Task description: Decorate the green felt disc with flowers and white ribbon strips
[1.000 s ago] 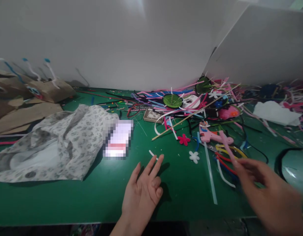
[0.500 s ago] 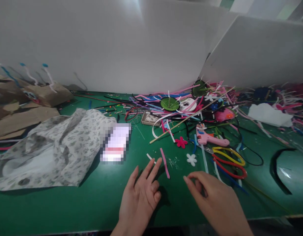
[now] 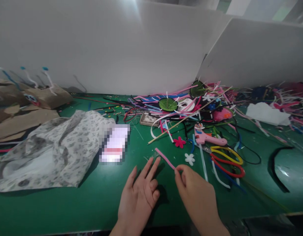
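My right hand (image 3: pixel 197 195) pinches one end of a short pink strip (image 3: pixel 164 158), which slants up and left just above the green table (image 3: pixel 67 203). My left hand (image 3: pixel 140 195) rests palm-up beside it with the fingers stretched out and nothing in it; the strip's far end lies close to its fingertips. A white felt flower (image 3: pixel 190 159) and a red felt flower (image 3: pixel 179 142) lie just beyond the right hand.
A pink glue gun (image 3: pixel 206 137), yellow and red scissors (image 3: pixel 228 157) and a heap of coloured strips (image 3: pixel 190 105) sit at the back right. Patterned grey cloth (image 3: pixel 50 152) and a lit phone (image 3: pixel 114 144) lie left. Brown paper bags (image 3: pixel 25 101) are far left. White boards stand behind.
My right hand came in from the right, set down near the pink strip, then took its end between the fingers. The left hand stayed put.
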Tool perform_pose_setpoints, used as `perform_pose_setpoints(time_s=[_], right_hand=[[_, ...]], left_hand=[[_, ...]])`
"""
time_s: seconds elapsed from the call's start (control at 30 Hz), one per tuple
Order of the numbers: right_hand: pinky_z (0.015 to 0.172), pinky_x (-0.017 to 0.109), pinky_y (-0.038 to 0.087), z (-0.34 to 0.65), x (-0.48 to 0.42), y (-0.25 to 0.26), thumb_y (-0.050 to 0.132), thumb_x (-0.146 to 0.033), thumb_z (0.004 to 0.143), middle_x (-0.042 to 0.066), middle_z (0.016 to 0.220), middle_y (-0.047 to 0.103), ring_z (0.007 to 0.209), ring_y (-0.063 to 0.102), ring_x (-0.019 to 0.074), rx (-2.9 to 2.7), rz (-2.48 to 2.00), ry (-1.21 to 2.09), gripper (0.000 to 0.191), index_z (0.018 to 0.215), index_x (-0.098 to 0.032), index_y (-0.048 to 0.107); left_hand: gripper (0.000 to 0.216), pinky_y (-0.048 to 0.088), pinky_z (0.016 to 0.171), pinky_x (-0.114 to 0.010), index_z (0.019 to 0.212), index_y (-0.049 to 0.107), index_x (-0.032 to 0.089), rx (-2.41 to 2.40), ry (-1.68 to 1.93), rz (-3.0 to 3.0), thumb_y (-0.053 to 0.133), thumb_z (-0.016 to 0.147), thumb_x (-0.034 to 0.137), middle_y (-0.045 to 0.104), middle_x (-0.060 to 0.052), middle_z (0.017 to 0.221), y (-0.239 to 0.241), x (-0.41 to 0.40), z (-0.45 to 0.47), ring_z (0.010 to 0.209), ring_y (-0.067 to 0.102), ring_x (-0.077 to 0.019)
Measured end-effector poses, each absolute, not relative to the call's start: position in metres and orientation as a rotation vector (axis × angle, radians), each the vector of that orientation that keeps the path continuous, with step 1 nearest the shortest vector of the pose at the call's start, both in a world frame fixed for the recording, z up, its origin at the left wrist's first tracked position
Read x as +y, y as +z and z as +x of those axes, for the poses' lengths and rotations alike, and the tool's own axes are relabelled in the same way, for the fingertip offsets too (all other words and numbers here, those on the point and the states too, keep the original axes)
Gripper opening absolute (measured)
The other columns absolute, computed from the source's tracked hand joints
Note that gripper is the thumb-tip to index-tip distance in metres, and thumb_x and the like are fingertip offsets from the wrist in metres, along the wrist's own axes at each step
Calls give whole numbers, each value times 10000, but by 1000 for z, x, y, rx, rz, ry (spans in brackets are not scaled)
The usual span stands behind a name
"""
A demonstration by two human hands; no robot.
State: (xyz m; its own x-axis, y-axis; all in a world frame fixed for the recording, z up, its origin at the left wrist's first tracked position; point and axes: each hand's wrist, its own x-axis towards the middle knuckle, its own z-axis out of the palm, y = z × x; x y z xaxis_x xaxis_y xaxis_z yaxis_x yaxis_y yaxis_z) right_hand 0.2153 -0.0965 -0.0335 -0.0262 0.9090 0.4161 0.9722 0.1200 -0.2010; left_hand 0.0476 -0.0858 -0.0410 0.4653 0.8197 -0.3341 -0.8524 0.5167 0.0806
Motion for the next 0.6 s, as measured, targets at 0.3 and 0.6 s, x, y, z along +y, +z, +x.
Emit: perform_pose_setpoints(time_s=[0.3,0.6], right_hand=[[460,231,353,202,-110,-28,369,-240,937,-31,564,536,478,555,121,-1997,-1534,-97,240,818,-213,576],[433,233,333,203,-122,-41,265,-268,979,-24,600,564,498,574,124,-2071,-1550,45,334,795,-233,541]], left_hand=[[332,514,478,-214,1177,611,176,641,1119,75,438,930,316,533,-88,1363,-37,-92,57,515,519,-48],[209,448,504,-155,901,712,166,1073,1281,521,725,752,311,705,-23,785,-25,-79,25,487,503,-46]])
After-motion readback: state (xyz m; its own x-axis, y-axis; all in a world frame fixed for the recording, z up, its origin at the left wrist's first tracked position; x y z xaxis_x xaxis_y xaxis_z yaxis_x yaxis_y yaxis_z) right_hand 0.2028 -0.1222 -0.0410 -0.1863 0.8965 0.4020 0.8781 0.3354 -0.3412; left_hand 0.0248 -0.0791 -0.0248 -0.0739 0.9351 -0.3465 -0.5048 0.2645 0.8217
